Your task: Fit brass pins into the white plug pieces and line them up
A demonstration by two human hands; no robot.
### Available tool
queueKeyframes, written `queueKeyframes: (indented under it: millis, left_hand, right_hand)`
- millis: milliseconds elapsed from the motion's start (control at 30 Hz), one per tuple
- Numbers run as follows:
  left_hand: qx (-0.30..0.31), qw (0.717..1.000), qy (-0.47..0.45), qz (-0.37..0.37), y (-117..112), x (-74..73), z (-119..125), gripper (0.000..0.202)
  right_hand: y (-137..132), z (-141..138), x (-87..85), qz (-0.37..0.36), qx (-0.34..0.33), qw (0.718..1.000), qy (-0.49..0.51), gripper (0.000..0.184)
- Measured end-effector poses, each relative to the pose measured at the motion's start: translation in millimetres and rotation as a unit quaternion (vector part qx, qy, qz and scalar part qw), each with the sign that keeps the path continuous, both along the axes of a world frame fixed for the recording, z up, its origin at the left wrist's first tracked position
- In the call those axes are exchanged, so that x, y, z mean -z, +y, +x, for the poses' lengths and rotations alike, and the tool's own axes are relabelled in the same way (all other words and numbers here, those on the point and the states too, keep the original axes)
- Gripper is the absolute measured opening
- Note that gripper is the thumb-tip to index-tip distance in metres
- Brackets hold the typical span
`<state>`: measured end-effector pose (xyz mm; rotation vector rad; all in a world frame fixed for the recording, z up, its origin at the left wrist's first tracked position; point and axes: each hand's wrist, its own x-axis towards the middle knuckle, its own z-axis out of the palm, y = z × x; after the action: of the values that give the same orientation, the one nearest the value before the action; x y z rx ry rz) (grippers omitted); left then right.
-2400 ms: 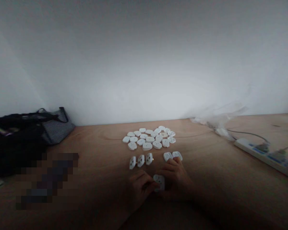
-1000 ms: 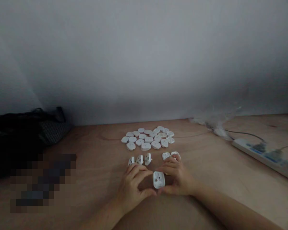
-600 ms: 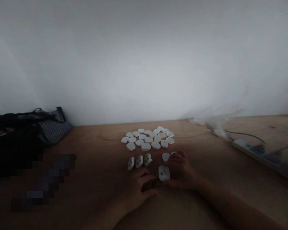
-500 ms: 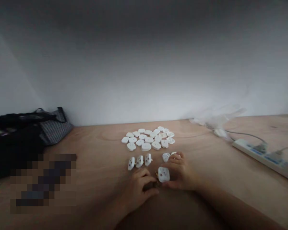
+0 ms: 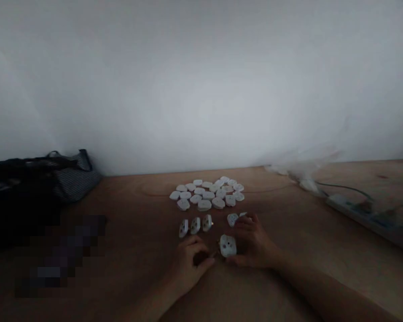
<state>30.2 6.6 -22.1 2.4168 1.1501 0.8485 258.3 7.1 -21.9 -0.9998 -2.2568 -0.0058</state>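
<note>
My right hand (image 5: 253, 241) grips a white plug adapter (image 5: 228, 246) between thumb and fingers. The holed face of the adapter is turned up toward me, and brass-coloured pins stick out on its left. My left hand (image 5: 193, 257) is just left of those pins, thumb and index finger bent together in a pinch. Any small piece between these fingertips is too dim to make out. Three similar adapters (image 5: 195, 226) stand on edge in a row beyond my left hand. Behind my right fingers lie a white adapter part (image 5: 233, 219) and another, partly hidden.
Several white adapter pieces (image 5: 204, 205) lie grouped farther back on the wooden table (image 5: 137, 232). A black bag (image 5: 23, 197) sits at the left, near a pixelated dark object (image 5: 67, 250). To the right are a power strip (image 5: 366, 219) with cords and a clear plastic bag (image 5: 305, 172).
My left hand has drawn slightly left, away from the adapter's pins. My right hand still holds the adapter, which has tilted a little. The picture has grown darker.
</note>
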Motion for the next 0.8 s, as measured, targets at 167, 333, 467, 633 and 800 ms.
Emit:
queueKeyframes:
  millis: [167, 333, 467, 633, 800]
  left_hand:
    - [0.01, 0.998, -0.048, 0.049, 1.6, 4.1, 0.4, 0.014]
    - [0.011, 0.981, -0.096, 0.17, -0.2, -3.6, 2.1, 0.009]
    - [0.03, 0.972, -0.07, 0.22, -1.3, -7.6, 7.1, 0.013]
    - [0.028, 0.967, -0.015, 0.253, -1.5, -8.4, 10.6, 0.026]
    - [0.021, 0.96, 0.049, 0.275, -2.0, -5.7, 10.2, 0.026]
  right_hand:
    - [-1.1, -1.0, -1.2, 0.003, 0.003, 1.0, 0.004, 0.046]
    - [-3.0, -5.1, -3.2, 0.003, -0.014, 1.0, 0.009, 0.046]
    - [-5.4, -10.3, -2.6, 0.0, -0.029, 1.0, 0.011, 0.046]
    - [-6.7, -14.7, -1.3, 0.0, -0.038, 0.999, 0.01, 0.047]
    - [-6.9, -17.4, -0.3, 0.014, -0.043, 0.999, 0.026, 0.045]
